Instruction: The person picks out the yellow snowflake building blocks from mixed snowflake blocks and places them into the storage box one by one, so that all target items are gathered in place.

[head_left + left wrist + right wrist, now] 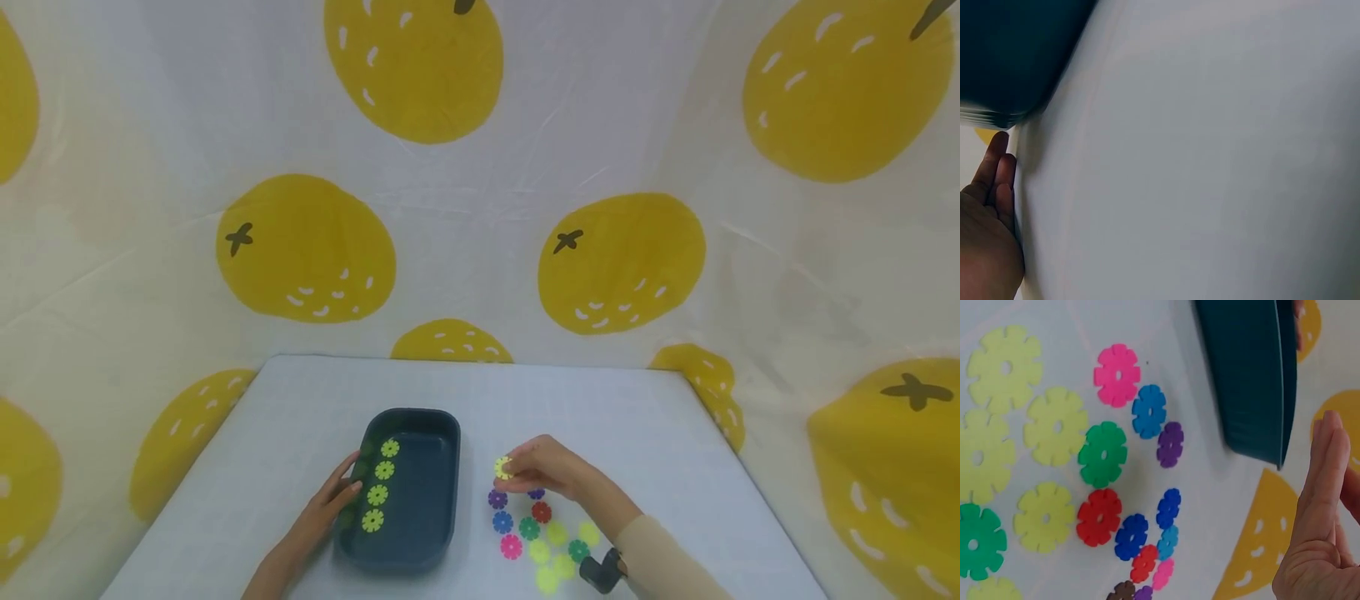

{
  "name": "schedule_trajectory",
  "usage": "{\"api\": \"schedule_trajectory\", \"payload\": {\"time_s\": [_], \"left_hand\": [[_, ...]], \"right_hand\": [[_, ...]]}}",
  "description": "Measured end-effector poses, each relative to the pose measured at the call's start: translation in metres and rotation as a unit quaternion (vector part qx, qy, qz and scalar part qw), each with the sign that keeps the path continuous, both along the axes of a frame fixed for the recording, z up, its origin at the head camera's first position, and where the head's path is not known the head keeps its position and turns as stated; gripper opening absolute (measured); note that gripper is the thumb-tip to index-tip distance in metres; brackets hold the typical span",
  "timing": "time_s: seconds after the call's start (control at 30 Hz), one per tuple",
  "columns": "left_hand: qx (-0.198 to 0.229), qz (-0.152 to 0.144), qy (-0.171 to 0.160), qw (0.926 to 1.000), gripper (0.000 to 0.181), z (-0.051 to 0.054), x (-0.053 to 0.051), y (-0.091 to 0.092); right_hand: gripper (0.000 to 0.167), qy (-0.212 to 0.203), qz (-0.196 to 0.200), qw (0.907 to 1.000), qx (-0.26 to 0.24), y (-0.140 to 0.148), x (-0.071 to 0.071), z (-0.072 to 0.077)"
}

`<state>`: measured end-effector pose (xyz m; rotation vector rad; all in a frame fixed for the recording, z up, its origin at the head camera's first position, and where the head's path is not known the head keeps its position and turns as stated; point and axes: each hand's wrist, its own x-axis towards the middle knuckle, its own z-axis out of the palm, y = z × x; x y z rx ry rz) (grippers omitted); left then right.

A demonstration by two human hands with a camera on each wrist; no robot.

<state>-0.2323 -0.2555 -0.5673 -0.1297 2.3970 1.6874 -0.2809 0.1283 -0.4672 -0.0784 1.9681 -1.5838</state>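
Observation:
A dark teal tray (405, 553) stands on the table, with several yellow-green notched discs (377, 495) lined up along its left side. My left hand (324, 508) holds the tray's left wall, thumb at the rim and fingers outside. In the left wrist view those fingers (1002, 165) look fairly straight below the tray. Between thumb and fingertips my right hand (551, 465) pinches a yellow notched disc (502, 467), raised to the right of the tray. The right wrist view shows that hand (1322, 531) edge-on, the pinched disc hidden.
Loose notched discs lie under and near the right forearm: pink (1117, 375), green (1103, 454), red (1099, 517), purple (1170, 444), blue and several yellow-green ones (1055, 426). A dark wrist strap (602, 572) sits by the right sleeve. Behind the white table (315, 392) hangs a fruit-printed cloth (465, 250).

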Motion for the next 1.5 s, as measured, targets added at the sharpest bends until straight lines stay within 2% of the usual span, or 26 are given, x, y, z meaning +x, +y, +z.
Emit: {"api": "schedule_trajectory", "payload": {"time_s": [0.3,0.63,1.0,1.27,1.5], "left_hand": [[0.007,-0.001,0.015,0.9999,0.064,0.000,0.001,0.001],[0.012,-0.003,0.036,0.9993,0.064,0.000,-0.001,0.004],[0.014,0.008,0.027,0.9995,0.063,-0.001,0.003,0.003],[0.006,0.015,0.027,0.9995,0.063,-0.001,0.007,0.005],[0.006,0.018,0.018,0.9996,0.064,-0.002,0.003,0.004]], "right_hand": [[0.033,-0.020,0.019,0.9996,0.012,-0.037,-0.002,0.010],[0.020,-0.039,0.056,0.9969,-0.038,-0.069,-0.008,0.016],[0.017,-0.070,0.064,0.9927,-0.075,-0.114,-0.008,0.012],[0.015,-0.091,0.058,0.9911,-0.077,-0.140,-0.002,0.006],[0.014,-0.101,0.050,0.9913,-0.069,-0.159,-0.002,0.000]]}}
